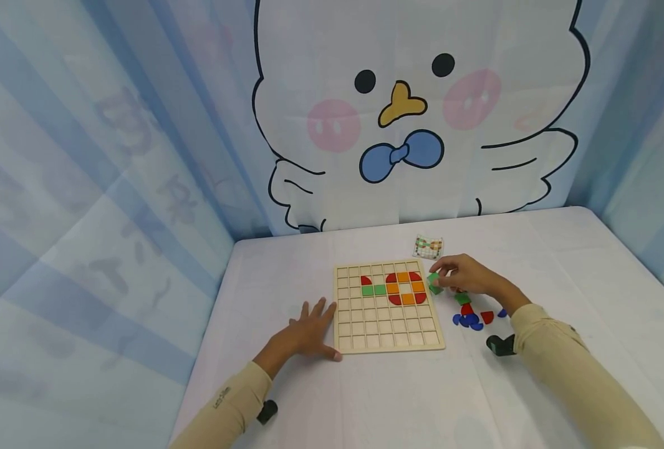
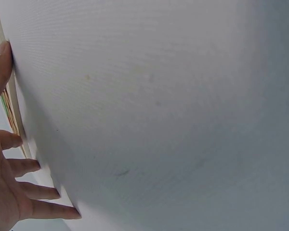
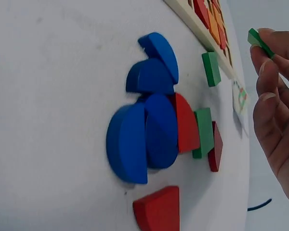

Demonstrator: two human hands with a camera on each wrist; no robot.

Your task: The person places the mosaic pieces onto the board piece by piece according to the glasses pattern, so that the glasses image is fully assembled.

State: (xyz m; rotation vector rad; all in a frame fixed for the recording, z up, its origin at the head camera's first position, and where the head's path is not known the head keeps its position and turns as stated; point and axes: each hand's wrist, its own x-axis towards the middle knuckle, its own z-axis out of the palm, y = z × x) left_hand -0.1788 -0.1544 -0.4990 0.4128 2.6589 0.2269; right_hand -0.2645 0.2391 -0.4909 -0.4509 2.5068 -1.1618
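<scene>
A wooden grid board [image 1: 389,324] lies on the table with red rounded, green square and orange square tiles in its upper cells. My left hand [image 1: 309,330] rests by the board's left edge, fingers spread, thumb near the lower-left corner; in the left wrist view its fingertips [image 2: 53,191] reach the tabletop. Right of the board, my right hand [image 1: 466,274] pinches a green tile [image 3: 261,43] between thumb and fingers, raised above the table. Another green tile [image 3: 211,69] lies beside the board's edge, under that hand.
Loose blue half-round pieces [image 3: 127,144], red pieces [image 1: 487,317] and a green tile [image 1: 462,299] lie in a loose pile right of the board. A small pattern card [image 1: 428,247] is behind its upper-right corner. A printed curtain [image 1: 399,187] hangs behind the table.
</scene>
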